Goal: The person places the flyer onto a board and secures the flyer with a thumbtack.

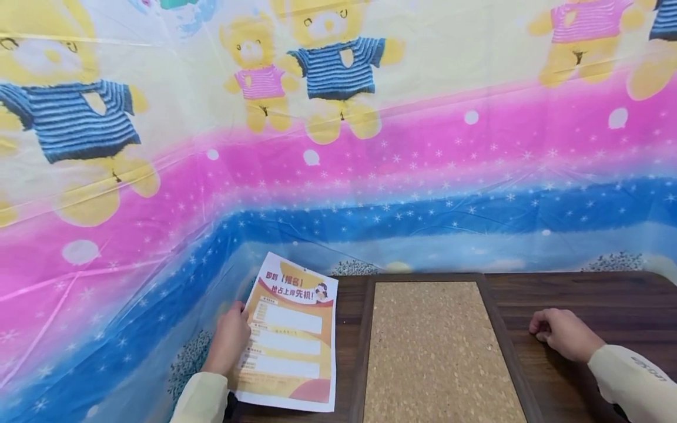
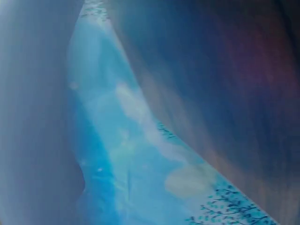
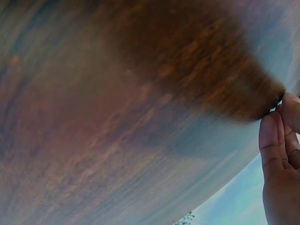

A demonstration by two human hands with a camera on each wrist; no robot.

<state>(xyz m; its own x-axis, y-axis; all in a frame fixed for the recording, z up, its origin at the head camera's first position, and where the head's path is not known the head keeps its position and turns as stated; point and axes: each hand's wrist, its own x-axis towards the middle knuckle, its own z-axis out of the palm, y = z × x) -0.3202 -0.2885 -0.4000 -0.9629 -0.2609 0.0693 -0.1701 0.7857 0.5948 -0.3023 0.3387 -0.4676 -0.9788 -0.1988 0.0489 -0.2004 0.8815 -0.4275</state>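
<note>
On the left in the head view, my left hand (image 1: 231, 336) grips the left edge of a printed paper poster (image 1: 291, 376). The poster is white-bordered, orange and yellow, and tilted; a tiny dark dot shows at its top edge. Right of it lies a cork board (image 1: 431, 346) with a brown frame. My right hand (image 1: 567, 335) is at the dark wooden table (image 1: 576, 294), right of the board, fingers curled. In the right wrist view, thumb and fingertips meet at the tabletop; whether something small is between them cannot be made out. The left wrist view shows no clear fingers.
A cloth (image 1: 423, 170) printed with teddy bears and snowflakes hangs behind the table and along its left side. The board's frame (image 1: 497, 329) forms a raised-looking border on the table. A strip of wood lies between poster and board.
</note>
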